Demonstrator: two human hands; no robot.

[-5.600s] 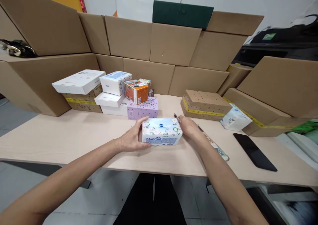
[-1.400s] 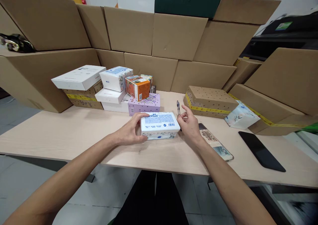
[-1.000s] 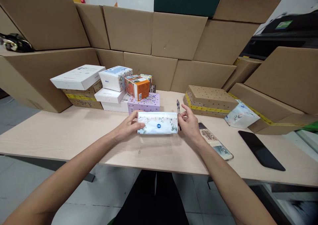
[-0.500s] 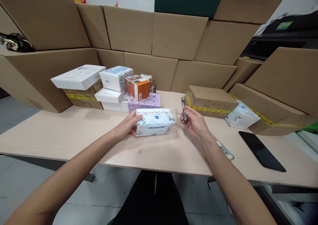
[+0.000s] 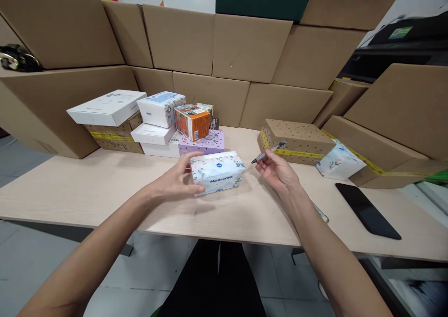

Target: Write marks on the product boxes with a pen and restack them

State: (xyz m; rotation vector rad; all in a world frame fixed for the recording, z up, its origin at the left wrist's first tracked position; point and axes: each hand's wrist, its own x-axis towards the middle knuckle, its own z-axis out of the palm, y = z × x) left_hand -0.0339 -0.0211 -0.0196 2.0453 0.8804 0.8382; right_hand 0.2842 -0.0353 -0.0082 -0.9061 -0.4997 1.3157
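Observation:
A pack of tissues (image 5: pixel 219 171), white with a floral print and blue lettering, stands on the pale wooden table (image 5: pixel 115 182) in front of me. My left hand (image 5: pixel 180 176) is closed around its left end, thumb on the front and fingers behind. To the right of the pack, my right hand (image 5: pixel 277 171) pinches a grey and black pen (image 5: pixel 269 152) between thumb and fingers. The pen slants, one end down toward the tissues and the other up toward the spotted box. Its tip is apart from the pack.
Behind the pack are a purple box (image 5: pixel 203 143), an orange box (image 5: pixel 192 122), another tissue pack (image 5: pixel 161 109) and white boxes (image 5: pixel 107 108). A spotted brown box (image 5: pixel 297 137), a third tissue pack (image 5: pixel 339 161) and a black phone-like slab (image 5: pixel 367 210) lie right. Cardboard walls (image 5: pixel 210 95) border the back.
The pen has turned from nearly upright to slanting, its lower end now toward the tissues. My left thumb has slid down the pack's front, and the pack has turned slightly.

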